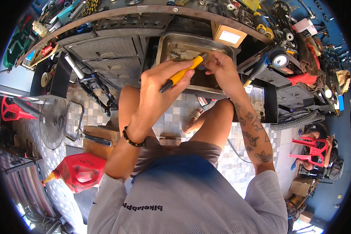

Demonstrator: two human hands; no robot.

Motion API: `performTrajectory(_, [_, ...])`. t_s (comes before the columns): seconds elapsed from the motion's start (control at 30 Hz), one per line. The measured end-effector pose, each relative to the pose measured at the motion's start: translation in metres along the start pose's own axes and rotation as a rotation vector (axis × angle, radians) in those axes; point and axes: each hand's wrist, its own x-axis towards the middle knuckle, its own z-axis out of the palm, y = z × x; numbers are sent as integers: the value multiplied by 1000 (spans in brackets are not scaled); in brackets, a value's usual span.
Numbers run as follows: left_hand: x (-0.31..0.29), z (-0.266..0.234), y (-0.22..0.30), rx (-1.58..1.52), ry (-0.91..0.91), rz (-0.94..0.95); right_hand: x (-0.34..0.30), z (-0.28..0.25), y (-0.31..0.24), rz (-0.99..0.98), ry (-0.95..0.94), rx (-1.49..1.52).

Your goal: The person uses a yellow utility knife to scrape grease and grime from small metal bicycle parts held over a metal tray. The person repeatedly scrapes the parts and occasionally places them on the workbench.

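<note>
My left hand [162, 80] is closed around a slim yellow-handled tool [182, 73] with a black butt end. The tool points up and to the right, and its greyish tip reaches the fingers of my right hand [222, 72]. Those fingers are bent and pinched at a small part that they mostly hide; its kind does not show. Both hands are above a rectangular metal tray [163, 48] with a dirty, stained bottom. My left wrist wears a dark beaded bracelet [133, 139].
A workbench edge [144, 9] curves across the back, with tools on top and grey drawers [111, 50] below. A cardboard box [229, 35] is behind the tray. A bicycle fork [91, 85], fan [53, 123] and red jug [82, 172] stand left. Another person sits far right by a red chair [312, 150].
</note>
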Motion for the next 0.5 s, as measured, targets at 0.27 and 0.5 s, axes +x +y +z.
performTrajectory(0.27, [5, 2, -6, 58, -93, -139, 4, -9, 5, -29, 110, -104])
performTrajectory(0.5, [8, 19, -19, -126, -3, -117, -1, -8, 2, 21, 10, 50])
